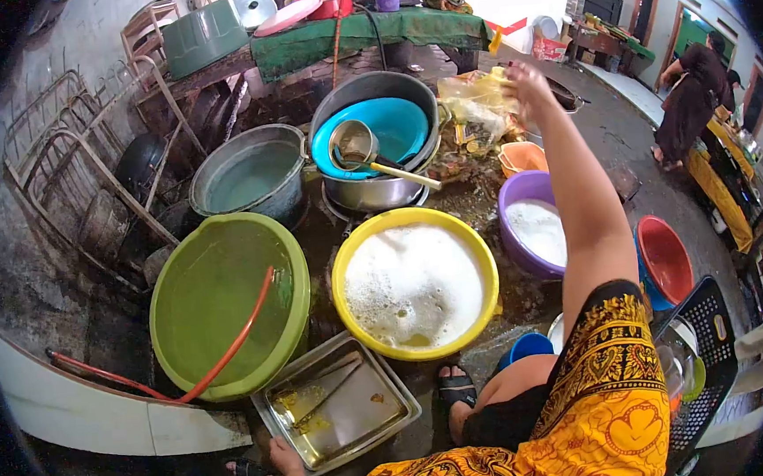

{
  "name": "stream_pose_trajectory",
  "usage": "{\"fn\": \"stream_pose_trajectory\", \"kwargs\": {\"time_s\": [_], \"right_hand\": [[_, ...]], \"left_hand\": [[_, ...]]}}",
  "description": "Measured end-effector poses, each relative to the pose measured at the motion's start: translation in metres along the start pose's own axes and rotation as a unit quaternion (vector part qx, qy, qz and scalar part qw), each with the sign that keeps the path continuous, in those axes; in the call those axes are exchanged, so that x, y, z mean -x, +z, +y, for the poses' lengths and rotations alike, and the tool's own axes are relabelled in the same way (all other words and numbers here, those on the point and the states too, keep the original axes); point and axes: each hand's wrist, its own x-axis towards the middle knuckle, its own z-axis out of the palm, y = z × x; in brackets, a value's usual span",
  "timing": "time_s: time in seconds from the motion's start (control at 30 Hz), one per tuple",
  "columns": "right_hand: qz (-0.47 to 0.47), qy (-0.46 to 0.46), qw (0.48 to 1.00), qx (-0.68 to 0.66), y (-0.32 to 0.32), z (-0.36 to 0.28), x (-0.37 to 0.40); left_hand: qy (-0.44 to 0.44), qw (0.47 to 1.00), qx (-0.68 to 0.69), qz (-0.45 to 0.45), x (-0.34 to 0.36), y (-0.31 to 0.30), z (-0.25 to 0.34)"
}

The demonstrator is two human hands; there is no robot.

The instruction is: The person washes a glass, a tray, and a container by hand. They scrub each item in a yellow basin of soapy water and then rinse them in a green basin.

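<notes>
My right arm stretches forward, and my right hand (529,91) has its fingers apart with nothing held, near a heap of pale yellow plastic and scraps (479,107). A small yellow piece (496,40) shows just beyond the fingers, seemingly in the air. Low in the view, my left hand (283,455) grips the near left edge of a rectangular metal tray (340,400), which holds shallow liquid, yellow scraps and a long utensil. Behind the tray stand a yellow basin (490,275) of white suds and a green tub (218,311) of water with a red hose (238,341) over it.
A grey basin (253,172) of water, stacked pots with a blue bowl (400,126) and a ladle (413,176), and a purple basin (520,202) stand farther back. Metal racks (83,144) are left. A red bowl (664,254) and black crate (708,348) sit right. Another person (694,92) stands far right.
</notes>
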Motion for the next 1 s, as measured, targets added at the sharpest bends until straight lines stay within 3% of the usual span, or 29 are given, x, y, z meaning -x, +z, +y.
{"fn": "stream_pose_trajectory", "kwargs": {"time_s": [0.03,0.07,0.1,0.13,0.17,0.2,0.23,0.27,0.33,0.4,0.43,0.47,0.5,0.53,0.57,0.63,0.67,0.73,0.77,0.8,0.87,0.93,1.0], "right_hand": [[-0.134,0.055,0.989,-0.034,-0.011,0.021,-0.001],[-0.082,0.011,0.995,0.048,0.012,0.018,0.063],[-0.139,0.068,0.981,0.117,0.018,0.025,0.1],[-0.172,0.162,0.935,0.265,0.04,-0.004,0.161],[-0.155,0.186,0.938,0.248,0.026,0.054,0.18],[-0.189,0.259,0.916,0.24,0.027,0.058,0.217],[-0.199,0.267,0.908,0.255,0.025,0.066,0.251],[-0.193,0.283,0.911,0.229,0.018,0.085,0.276],[-0.148,0.322,0.922,0.156,0.012,0.101,0.326],[-0.117,0.341,0.918,0.169,0.001,0.118,0.367],[-0.097,0.372,0.912,0.144,-0.011,0.141,0.382],[-0.114,0.354,0.919,0.131,-0.024,0.163,0.395],[-0.123,0.342,0.922,0.133,-0.025,0.178,0.403],[-0.125,0.324,0.929,0.131,-0.024,0.187,0.406],[-0.132,0.327,0.927,0.129,-0.016,0.192,0.404],[-0.203,0.294,0.922,0.148,0.016,0.191,0.391],[-0.213,0.283,0.928,0.116,0.037,0.189,0.387],[-0.206,0.326,0.92,0.064,0.064,0.217,0.372],[-0.187,0.328,0.92,0.104,0.067,0.244,0.368],[-0.148,0.293,0.918,0.222,0.062,0.293,0.364],[-0.066,0.252,0.898,0.354,0.062,0.34,0.363],[-0.057,0.265,0.906,0.325,0.075,0.377,0.366],[-0.05,0.286,0.91,0.296,0.087,0.387,0.376]], "left_hand": [[0.01,1.0,0.006,0.003,-0.004,0.006,-0.009],[0.019,1.0,0.011,0.005,-0.003,0.007,-0.016],[0.016,1.0,0.008,0.002,0.0,0.006,-0.014],[-0.012,1.0,-0.026,-0.005,0.003,-0.001,0.005],[-0.041,0.997,-0.062,-0.013,0.006,-0.008,0.016],[-0.022,0.997,-0.073,0.003,-0.005,0.005,0.0],[-0.01,0.996,-0.088,0.02,-0.012,0.019,-0.024],[-0.047,0.995,0.068,0.054,-0.01,0.018,-0.017],[0.035,0.971,-0.173,0.158,-0.002,-0.014,0.051],[0.096,0.967,-0.207,0.116,0.004,-0.031,0.094],[0.166,0.963,-0.13,0.169,0.007,-0.014,0.088],[0.148,0.982,-0.104,0.057,0.013,-0.019,0.107],[0.183,0.98,-0.03,0.069,0.011,0.012,0.089],[0.11,0.989,0.091,-0.031,0.014,0.03,0.084],[-0.024,0.99,0.039,-0.134,0.024,0.029,0.111],[-0.286,0.903,0.148,-0.284,0.025,0.063,0.112],[-0.284,0.903,0.15,-0.286,0.022,0.083,0.103],[-0.513,0.713,0.401,-0.259,0.013,0.12,0.092],[-0.519,0.667,0.472,-0.251,0.01,0.123,0.095],[-0.515,0.666,0.473,-0.26,0.004,0.131,0.102],[-0.565,0.634,0.497,-0.179,-0.004,0.145,0.112],[-0.565,0.651,0.476,-0.174,-0.011,0.162,0.107],[-0.539,0.607,0.56,-0.165,-0.015,0.181,0.097]]}}
